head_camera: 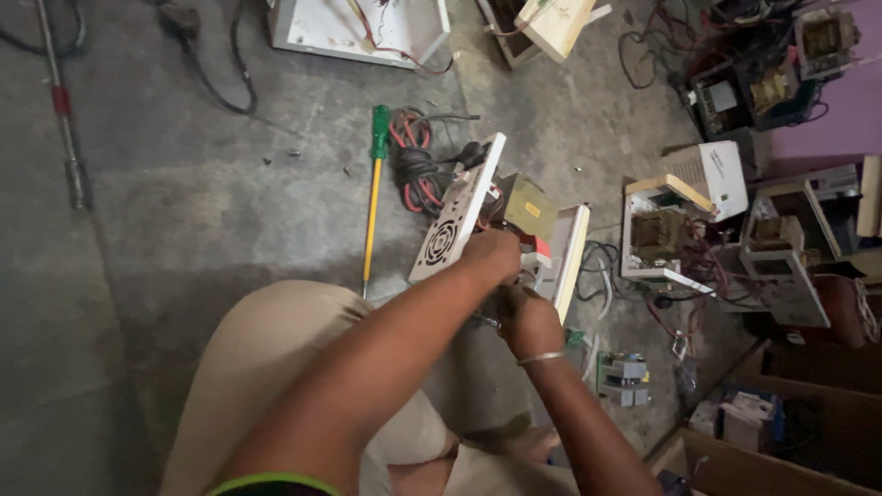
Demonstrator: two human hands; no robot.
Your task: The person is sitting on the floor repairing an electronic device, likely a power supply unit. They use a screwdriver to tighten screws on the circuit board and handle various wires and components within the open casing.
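My left hand [491,255] clamps the white fan panel [457,213] of the open power unit [514,230], which sits on the concrete floor [184,211] near the middle. My right hand [525,317] digs inside it, fingers curled; whether they pinch anything, I cannot tell. The panel stands tilted: a slip could yank the black-and-red cable coil [415,165]. A green-handled screwdriver [374,188] lies just beside.

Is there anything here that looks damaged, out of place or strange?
Yes. The white unit under both hands stands tilted on the floor with its case open, so the inner parts show. Small screws lie loose on the floor beside the screwdriver.
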